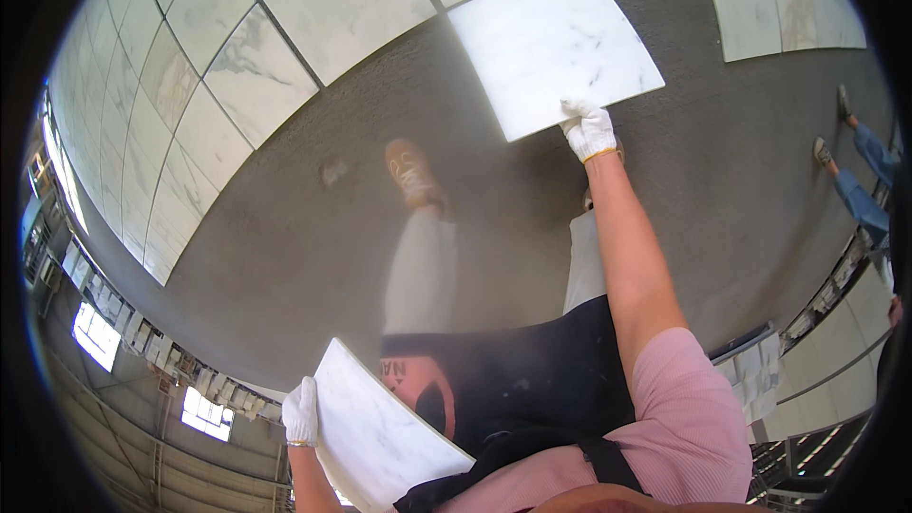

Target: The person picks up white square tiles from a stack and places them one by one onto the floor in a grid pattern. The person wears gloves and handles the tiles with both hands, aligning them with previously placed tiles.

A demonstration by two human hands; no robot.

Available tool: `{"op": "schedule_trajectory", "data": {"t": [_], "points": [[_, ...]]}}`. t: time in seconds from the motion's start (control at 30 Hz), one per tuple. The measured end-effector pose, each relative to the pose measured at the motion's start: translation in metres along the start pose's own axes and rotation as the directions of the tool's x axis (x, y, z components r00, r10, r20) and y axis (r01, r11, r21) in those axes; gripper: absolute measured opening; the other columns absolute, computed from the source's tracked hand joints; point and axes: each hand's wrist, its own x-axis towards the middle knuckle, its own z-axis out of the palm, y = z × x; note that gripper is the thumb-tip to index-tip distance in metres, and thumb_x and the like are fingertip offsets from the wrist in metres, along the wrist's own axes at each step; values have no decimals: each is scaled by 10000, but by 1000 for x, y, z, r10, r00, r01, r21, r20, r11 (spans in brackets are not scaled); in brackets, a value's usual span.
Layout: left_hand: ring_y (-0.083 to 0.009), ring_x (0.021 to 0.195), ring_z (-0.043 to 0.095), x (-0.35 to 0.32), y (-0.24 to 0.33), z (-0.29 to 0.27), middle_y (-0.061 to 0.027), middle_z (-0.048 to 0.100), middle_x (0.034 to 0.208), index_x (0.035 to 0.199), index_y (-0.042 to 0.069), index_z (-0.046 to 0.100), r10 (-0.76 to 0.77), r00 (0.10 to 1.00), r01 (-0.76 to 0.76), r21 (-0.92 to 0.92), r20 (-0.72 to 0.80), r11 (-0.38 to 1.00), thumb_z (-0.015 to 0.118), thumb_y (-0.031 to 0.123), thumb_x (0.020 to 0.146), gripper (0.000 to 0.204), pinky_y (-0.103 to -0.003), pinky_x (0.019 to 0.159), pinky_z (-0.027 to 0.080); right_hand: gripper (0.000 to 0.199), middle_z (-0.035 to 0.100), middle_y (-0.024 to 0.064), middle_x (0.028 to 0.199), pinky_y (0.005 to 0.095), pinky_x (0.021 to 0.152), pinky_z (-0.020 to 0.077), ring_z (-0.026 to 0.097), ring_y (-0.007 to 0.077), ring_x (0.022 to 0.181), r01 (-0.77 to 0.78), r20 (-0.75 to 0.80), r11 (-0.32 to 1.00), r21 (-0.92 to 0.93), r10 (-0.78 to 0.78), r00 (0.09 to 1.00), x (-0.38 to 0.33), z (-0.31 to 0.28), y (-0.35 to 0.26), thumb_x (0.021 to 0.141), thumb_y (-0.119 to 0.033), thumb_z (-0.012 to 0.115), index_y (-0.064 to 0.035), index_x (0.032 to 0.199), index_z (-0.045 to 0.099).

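My right hand [587,129], in a white knit glove, grips the near edge of a square white marble tile [556,43] with faint grey veins. The thumb lies on top of the tile; the other fingers are mostly hidden. That tile's far edge reaches the laid row of tiles [347,9]; whether it touches the floor I cannot tell. Low on the left, my left hand [300,412], also gloved, is closed around the edge of a second white marble tile [380,432]. This one is tilted beside my body, its lower part running behind my dark apron [532,389].
Rows of pale veined tiles cover the grey floor [313,228] ahead and to the left, with another block [779,5] at the far right. My shoe [413,173] stands on bare grey floor. Another person's legs [866,180] show at the right. Stacked slabs [142,332] line the left side.
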Motion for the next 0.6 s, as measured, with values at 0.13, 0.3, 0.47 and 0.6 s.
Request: {"op": "schedule_trajectory", "data": {"t": [0.13,0.3,0.47,0.6], "points": [[-237,636,417,0,-3,0,-163,550,653,804,-45,625,8,1000,-8,28,15,1000,458,520,1051,639,-432,630,407,398,649,188,1216,488,1005,541,646,337,1120,57,32,997,-54,-56,998,-1,-14,7,852,68,654,62,1246,600],[-234,606,410,-5,-2,3,-159,515,613,754,-45,603,10,999,-8,58,-36,998,464,534,1046,663,-441,607,391,356,635,231,1275,522,1057,498,611,383,1202,-90,-48,996,23,91,995,10,-32,12,962,-38,578,100,1290,572],[-196,585,401,-10,4,2,-115,462,577,707,-47,593,-42,998,45,56,-55,997,488,550,1033,689,-432,577,370,384,526,217,1440,642,1131,403,501,399,1356,-238,-87,967,94,246,965,48,-53,17,1017,-36,530,40,1389,474],[-177,589,395,-9,9,4,-94,453,575,705,-48,590,-46,996,52,81,-76,995,493,553,1032,691,-426,569,362,386,499,193,1485,631,1138,388,469,392,1390,-309,-148,950,40,311,939,76,-70,25,1057,-131,529,2,1415,474]]}}
